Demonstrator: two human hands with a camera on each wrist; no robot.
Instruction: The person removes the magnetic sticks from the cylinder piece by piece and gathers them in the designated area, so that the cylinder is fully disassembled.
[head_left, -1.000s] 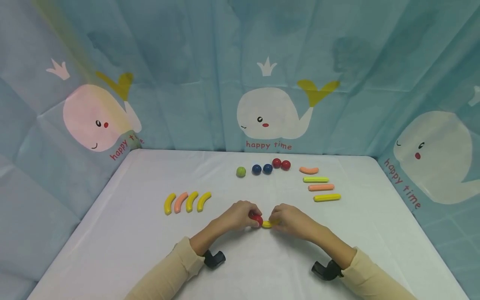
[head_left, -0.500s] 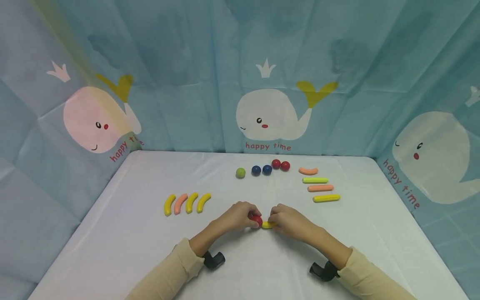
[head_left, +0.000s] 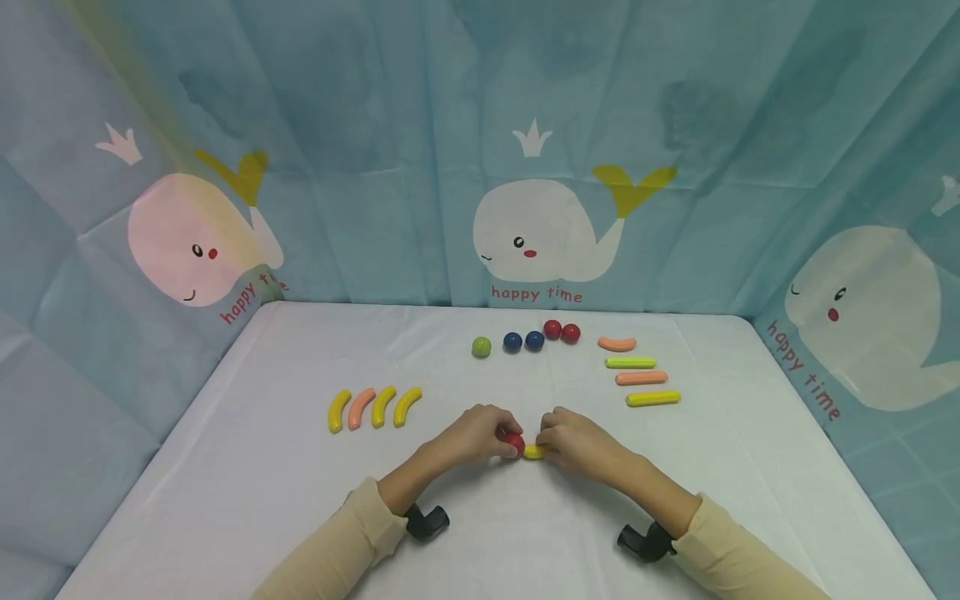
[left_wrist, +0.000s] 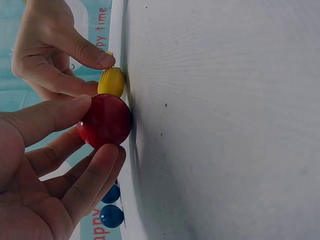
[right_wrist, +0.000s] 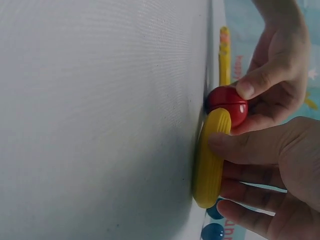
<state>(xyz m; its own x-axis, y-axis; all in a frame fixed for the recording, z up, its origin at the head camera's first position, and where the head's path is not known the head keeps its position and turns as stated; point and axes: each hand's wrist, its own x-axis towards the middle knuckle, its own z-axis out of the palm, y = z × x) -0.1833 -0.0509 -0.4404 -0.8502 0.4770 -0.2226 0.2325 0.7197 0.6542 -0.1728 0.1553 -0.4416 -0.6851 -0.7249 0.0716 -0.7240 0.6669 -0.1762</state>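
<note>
A shiny red ball (head_left: pixel 513 444) sits low on the white table at front centre. My left hand (head_left: pixel 480 433) pinches it between thumb and fingers; the left wrist view shows the red ball (left_wrist: pixel 106 121) with fingertips on both sides. Against its right side lies the end of a ridged yellow stick (head_left: pixel 533 452). My right hand (head_left: pixel 579 444) pinches this stick, its thumb across the ridged yellow stick (right_wrist: pixel 212 160) in the right wrist view. Most of the stick is hidden by the right hand in the head view.
Left of the hands lie curved sticks, several yellow (head_left: pixel 340 411) and one pink (head_left: pixel 362 408). Farther back are a green ball (head_left: pixel 482 347), blue balls (head_left: pixel 512 342) and red balls (head_left: pixel 552 330). Straight sticks (head_left: pixel 653 398) and a curved pink one (head_left: pixel 617 344) lie at right.
The right hand's fingers have closed in slightly on the yellow stick, and its forearm has shifted a little left. The left hand keeps its hold on the red ball in place.
</note>
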